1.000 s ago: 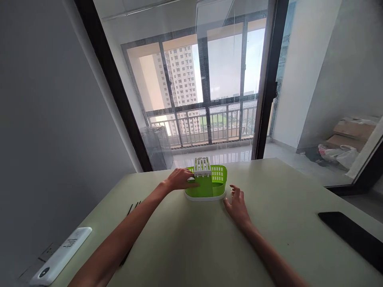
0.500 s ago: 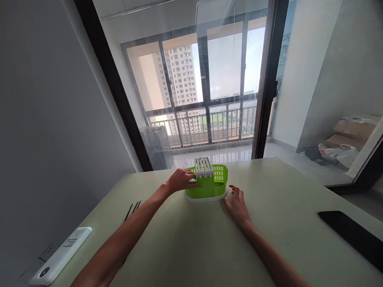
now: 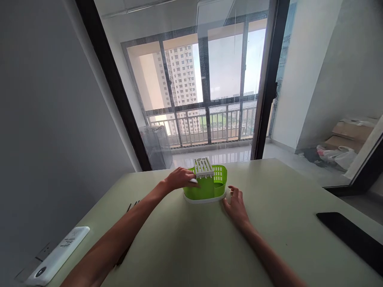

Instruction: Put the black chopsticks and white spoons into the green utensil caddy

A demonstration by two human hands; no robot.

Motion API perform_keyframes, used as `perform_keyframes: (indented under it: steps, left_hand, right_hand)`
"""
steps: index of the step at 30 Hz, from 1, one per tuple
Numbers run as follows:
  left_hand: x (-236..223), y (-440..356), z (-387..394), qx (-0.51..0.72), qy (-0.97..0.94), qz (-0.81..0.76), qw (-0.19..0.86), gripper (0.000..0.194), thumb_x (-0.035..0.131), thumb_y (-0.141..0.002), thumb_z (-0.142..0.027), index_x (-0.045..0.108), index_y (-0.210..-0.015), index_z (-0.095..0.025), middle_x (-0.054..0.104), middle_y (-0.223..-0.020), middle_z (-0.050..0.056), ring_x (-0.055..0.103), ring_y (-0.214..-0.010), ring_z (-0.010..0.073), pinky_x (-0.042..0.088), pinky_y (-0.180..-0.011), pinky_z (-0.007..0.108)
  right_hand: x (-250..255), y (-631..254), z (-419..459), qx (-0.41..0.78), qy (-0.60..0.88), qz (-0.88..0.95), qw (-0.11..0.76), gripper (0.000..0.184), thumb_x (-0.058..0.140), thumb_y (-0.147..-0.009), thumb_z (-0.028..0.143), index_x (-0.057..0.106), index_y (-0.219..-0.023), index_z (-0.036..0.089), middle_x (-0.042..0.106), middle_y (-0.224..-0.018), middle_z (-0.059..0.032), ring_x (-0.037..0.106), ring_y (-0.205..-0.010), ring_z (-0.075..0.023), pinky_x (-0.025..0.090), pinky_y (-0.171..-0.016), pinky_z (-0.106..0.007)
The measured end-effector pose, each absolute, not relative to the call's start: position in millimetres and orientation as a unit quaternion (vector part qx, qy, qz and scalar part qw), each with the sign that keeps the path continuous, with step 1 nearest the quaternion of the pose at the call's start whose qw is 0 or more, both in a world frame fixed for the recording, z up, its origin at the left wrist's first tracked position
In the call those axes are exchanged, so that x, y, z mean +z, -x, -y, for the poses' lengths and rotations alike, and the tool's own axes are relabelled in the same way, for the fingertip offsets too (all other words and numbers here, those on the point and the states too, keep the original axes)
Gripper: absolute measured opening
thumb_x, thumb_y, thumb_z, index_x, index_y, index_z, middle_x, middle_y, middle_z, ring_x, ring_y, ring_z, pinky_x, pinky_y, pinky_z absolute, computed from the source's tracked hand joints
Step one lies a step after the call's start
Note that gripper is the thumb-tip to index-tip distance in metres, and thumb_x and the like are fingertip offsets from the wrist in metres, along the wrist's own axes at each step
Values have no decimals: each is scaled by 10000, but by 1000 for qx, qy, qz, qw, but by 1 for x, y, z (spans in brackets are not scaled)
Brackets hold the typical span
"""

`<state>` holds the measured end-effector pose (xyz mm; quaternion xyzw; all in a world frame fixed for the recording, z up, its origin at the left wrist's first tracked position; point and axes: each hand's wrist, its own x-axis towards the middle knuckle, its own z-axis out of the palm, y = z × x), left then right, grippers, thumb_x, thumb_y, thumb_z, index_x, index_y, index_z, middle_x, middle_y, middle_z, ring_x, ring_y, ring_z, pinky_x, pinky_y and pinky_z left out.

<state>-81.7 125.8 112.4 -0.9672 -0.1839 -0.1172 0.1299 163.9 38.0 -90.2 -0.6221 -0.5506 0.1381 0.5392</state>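
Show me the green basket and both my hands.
Green basket (image 3: 206,191): head view, on its front wall.
Left hand (image 3: 178,178): head view, back of the hand.
Right hand (image 3: 237,204): head view, back of the hand.

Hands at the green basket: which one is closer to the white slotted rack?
The left hand, next to the white slotted rack; the right hand is farther away, by the right end of the green basket.

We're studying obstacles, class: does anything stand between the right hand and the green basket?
Nothing visible does: the right hand is close beside the right end of the green basket; I cannot tell whether they touch.
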Motion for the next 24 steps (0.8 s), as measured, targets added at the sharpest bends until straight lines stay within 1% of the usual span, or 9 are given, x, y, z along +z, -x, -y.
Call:
perform_keyframes:
  steps: [6,11,14,20,24]
  left_hand:
    - [126,88,-123,-130,966,172,143,465,520,-969,-624,734,-898,-217,723,-767,44,669,-679,156,449,-589,235]
    - [142,92,-120,-168,954,152,197,516,495,-981,-625,677,-780,-186,696,-717,29,602,-565,117,363,-514,238]
    - [150,94,-119,-208,941,161,214,515,517,-969,-624,645,-735,-184,661,-648,6,569,-528,107,332,-501,245]
    - [164,93,-118,-289,908,195,231,472,602,-931,-597,630,-693,-190,628,-565,-23,525,-496,95,343,-513,239]
    - [168,90,-120,-324,894,229,208,446,616,-926,-535,615,-641,-191,610,-542,-36,474,-476,84,311,-495,238]
  right_hand:
    - [-88,-164,-37,144,622,551,538,518,559,-826,351,435,-1319,254,476,-1257,-120,595,-1160,-317,533,-979,-512]
    - [-86,-163,-35,147,621,551,538,520,558,-821,330,431,-1321,263,472,-1248,-113,594,-1160,-314,536,-972,-510]
    - [-86,-163,-35,146,622,550,538,513,555,-821,329,437,-1316,265,474,-1243,-109,600,-1146,-310,540,-965,-507]
    - [-87,-163,-37,149,622,553,534,509,551,-821,345,443,-1307,240,467,-1247,-121,594,-1148,-312,526,-992,-500]
    - [-87,-163,-37,151,623,552,533,512,537,-829,359,432,-1316,239,460,-1244,-122,575,-1172,-320,512,-1008,-513]
